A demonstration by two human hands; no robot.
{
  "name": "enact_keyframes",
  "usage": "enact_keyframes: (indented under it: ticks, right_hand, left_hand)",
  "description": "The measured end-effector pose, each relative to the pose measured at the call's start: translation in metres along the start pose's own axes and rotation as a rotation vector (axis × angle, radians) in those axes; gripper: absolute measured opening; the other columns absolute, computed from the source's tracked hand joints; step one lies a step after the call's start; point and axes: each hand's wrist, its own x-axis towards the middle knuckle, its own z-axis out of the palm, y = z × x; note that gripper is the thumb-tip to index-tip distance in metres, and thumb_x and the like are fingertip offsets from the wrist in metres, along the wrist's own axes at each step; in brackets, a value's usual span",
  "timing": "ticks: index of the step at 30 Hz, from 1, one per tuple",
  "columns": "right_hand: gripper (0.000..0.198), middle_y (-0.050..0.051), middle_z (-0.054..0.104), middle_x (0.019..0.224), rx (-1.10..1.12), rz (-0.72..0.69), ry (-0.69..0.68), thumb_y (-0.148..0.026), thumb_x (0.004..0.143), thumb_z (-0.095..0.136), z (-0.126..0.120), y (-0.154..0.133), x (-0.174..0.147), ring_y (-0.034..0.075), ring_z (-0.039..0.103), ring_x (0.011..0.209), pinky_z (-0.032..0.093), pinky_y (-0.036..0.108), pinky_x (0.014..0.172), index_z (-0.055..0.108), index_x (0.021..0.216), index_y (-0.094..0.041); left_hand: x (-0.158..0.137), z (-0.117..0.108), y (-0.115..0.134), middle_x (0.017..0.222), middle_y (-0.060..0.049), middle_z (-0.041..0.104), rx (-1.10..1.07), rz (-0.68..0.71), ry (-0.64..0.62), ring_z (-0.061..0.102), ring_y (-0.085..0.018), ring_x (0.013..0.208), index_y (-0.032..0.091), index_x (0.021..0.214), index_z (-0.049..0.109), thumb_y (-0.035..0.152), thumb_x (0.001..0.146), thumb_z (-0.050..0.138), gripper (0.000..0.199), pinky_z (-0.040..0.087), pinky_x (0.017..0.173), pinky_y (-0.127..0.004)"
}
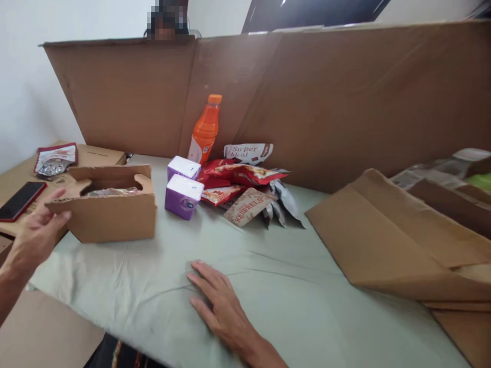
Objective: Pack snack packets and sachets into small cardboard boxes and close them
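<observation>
At the left, a small open cardboard box stands on the cloth-covered table, with something in clear plastic partly visible inside. My left hand is closed at its left end, thumb in front of the cardboard and fingers behind. My right hand lies flat on the pale green cloth, fingers apart and holding nothing. Beyond the hands are two purple cartons, an orange drink bottle and a heap of red snack packets. A brown packet lies against silver pouches.
A tall cardboard panel closes off the back, with a person's head above it. Far left are a phone and an opened foil packet. A larger opened carton with plastic containers occupies the right side.
</observation>
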Motion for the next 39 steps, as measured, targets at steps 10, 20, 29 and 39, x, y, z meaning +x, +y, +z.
enact_keyframes:
  ticks: [10, 20, 29, 39]
  right_hand:
    - [0.022, 0.012, 0.075, 0.131, 0.298, 0.282, 0.633, -0.034, 0.100, 0.062, -0.092, -0.047, -0.013, 0.029, 0.068, 0.128, 0.056, 0.050, 0.109, 0.077, 0.112, -0.024]
    - [0.012, 0.006, 0.080, 0.113, 0.026, 0.045, 0.621, -0.021, 0.095, 0.069, -0.168, -0.070, -0.009, 0.022, 0.077, 0.102, 0.064, 0.041, 0.092, 0.077, 0.103, -0.026]
    - [0.029, 0.005, 0.080, 0.114, -0.300, -0.017, -0.427, -0.021, 0.091, 0.070, -0.194, -0.078, 0.110, 0.021, 0.074, 0.101, 0.054, 0.030, 0.087, 0.076, 0.119, -0.019]
    - [0.025, 0.008, 0.082, 0.095, -0.611, 0.171, -0.675, -0.009, 0.096, 0.056, -0.164, -0.095, 0.113, 0.020, 0.071, 0.081, 0.029, 0.029, 0.058, 0.080, 0.094, -0.017]
  left_hand:
    - [-0.116, 0.061, 0.086, 0.166, 0.001, 0.044, -0.266, 0.152, -0.418, 0.047, -0.036, 0.150, 0.035, 0.103, 0.078, 0.048, 0.102, 0.063, 0.020, 0.052, 0.116, -0.060]
    - [-0.105, 0.096, 0.109, 0.168, 0.004, 0.039, -0.204, 0.321, -0.479, 0.044, -0.033, 0.152, 0.037, 0.117, 0.073, 0.033, 0.101, 0.064, 0.019, 0.048, 0.121, -0.058]
    - [-0.063, 0.095, 0.139, 0.136, -0.005, 0.073, -0.110, 0.708, -0.649, 0.057, -0.031, 0.142, 0.029, 0.116, 0.073, 0.023, 0.091, 0.061, 0.028, 0.046, 0.119, -0.059]
    - [-0.057, 0.090, 0.156, 0.085, 0.001, 0.070, 0.177, 1.037, -0.610, 0.068, -0.022, 0.089, 0.032, 0.101, 0.073, 0.023, 0.084, 0.062, 0.023, 0.040, 0.125, -0.054]
